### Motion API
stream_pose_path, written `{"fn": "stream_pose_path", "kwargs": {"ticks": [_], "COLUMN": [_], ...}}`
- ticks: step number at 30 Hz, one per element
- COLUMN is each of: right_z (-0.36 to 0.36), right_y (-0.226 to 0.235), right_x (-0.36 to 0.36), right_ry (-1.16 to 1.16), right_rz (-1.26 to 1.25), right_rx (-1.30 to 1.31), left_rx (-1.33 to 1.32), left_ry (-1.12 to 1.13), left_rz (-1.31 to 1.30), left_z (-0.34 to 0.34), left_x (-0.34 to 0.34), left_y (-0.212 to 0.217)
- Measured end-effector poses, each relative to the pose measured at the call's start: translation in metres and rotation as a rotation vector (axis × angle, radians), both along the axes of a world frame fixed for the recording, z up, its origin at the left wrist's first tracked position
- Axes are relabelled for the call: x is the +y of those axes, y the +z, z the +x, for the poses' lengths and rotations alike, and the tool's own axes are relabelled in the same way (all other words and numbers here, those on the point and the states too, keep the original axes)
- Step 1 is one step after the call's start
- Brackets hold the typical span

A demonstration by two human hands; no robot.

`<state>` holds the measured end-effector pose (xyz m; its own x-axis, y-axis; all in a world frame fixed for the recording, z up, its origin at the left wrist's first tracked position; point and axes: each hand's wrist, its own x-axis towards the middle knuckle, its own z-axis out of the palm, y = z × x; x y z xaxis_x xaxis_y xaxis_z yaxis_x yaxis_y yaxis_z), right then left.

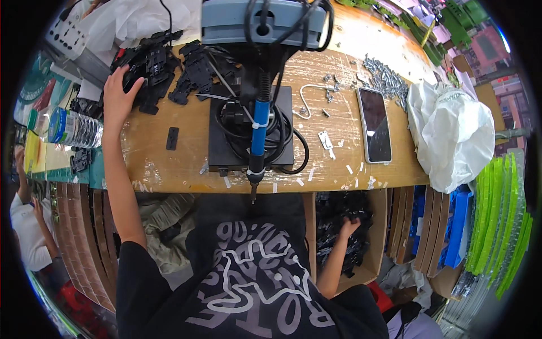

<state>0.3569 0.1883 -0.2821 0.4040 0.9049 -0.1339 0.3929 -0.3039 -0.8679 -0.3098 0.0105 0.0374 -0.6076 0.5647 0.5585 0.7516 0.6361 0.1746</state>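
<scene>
At the far left of the bench, my left hand (119, 93) rests against a heap of black plastic parts (155, 70), thumb and fingers apart. Low on the right, my right hand (349, 227) reaches into a cardboard box (379, 226) filled with similar black parts (333, 237). Its fingers are closed around a black plastic part (354, 214), whose outline merges with the others. Between my arms a blue and black electric screwdriver (259, 129) hangs bit down. One small flat black piece (172, 138) lies alone on the bench (186, 164).
Behind the screwdriver sits a black box-shaped unit (285, 113) with coiled cable. Rightward are a phone (375, 125), loose screws (387, 76) and a white plastic bag (450, 135). A clear bottle (73, 127) lies beside my left forearm. Another person (34, 226) is at far left.
</scene>
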Motion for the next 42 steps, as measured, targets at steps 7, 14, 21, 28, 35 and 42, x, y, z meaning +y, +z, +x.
{"fn": "stream_pose_path", "kwargs": {"ticks": [7, 14, 21, 28, 35, 42], "right_z": [-0.104, -0.188, -0.224, -0.222, -0.218, -0.211], "right_y": [0.226, 0.334, 0.322, 0.299, 0.295, 0.305], "right_x": [0.046, 0.112, 0.212, 0.228, 0.224, 0.226], "right_ry": [0.109, 0.600, 0.769, 0.736, 0.638, 0.715], "right_rz": [0.551, 0.686, 0.669, 0.781, 0.715, 0.489], "right_rx": [0.075, -0.187, -0.553, -0.703, -0.732, -0.792], "left_rx": [-0.001, -0.064, -0.110, -0.073, -0.072, -0.687], "left_ry": [-0.048, -0.099, -0.087, -0.079, -0.027, -0.175], "left_rz": [0.031, 0.174, 0.259, 0.412, 0.624, 1.137], "left_z": [0.012, 0.011, 0.019, 0.028, 0.042, 0.040], "left_x": [0.000, 0.001, 0.002, 0.002, 0.005, -0.013], "left_y": [-0.005, -0.004, 0.000, 0.005, 0.020, 0.014]}}
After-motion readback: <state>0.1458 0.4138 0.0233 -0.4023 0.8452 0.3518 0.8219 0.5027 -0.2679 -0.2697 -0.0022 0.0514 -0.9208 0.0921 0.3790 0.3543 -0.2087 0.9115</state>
